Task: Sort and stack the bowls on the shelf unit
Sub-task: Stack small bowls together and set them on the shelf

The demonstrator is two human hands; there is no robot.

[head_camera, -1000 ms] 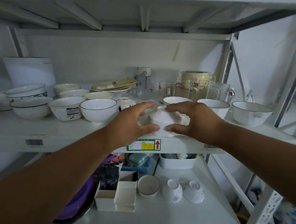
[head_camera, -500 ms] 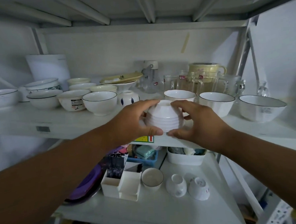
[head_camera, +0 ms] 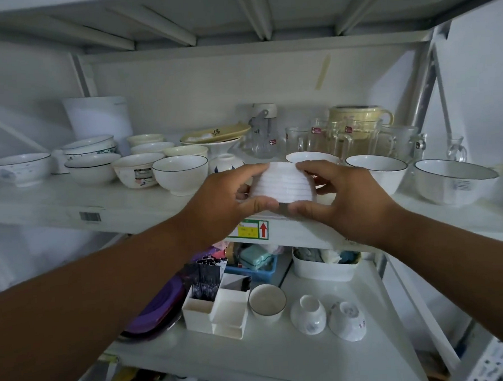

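Note:
A stack of white ribbed bowls (head_camera: pixel 282 185), turned upside down, is held between both hands just above the front edge of the middle shelf (head_camera: pixel 146 207). My left hand (head_camera: pixel 224 200) grips its left side with fingers over the top and thumb under the rim. My right hand (head_camera: pixel 341 197) grips the right side the same way. Behind the stack sits a small white bowl (head_camera: pixel 309 157). White bowls with dark rims stand to the left (head_camera: pixel 181 176) and to the right (head_camera: pixel 377 173), and a wider one (head_camera: pixel 455 184) lies further right.
Several more bowls (head_camera: pixel 90 169) and cream dishes (head_camera: pixel 212 134) crowd the shelf's left and back. Glass mugs (head_camera: pixel 355 139) and a cream jug stand at the back right. The lower shelf holds a small bowl (head_camera: pixel 267 303), two overturned cups (head_camera: pixel 327 317), white boxes (head_camera: pixel 218 308) and purple lids.
Both hands have lifted the upside-down bowl stack off the saucer-like dish and hold it slightly higher and nearer the shelf's front; the camera has moved closer and left.

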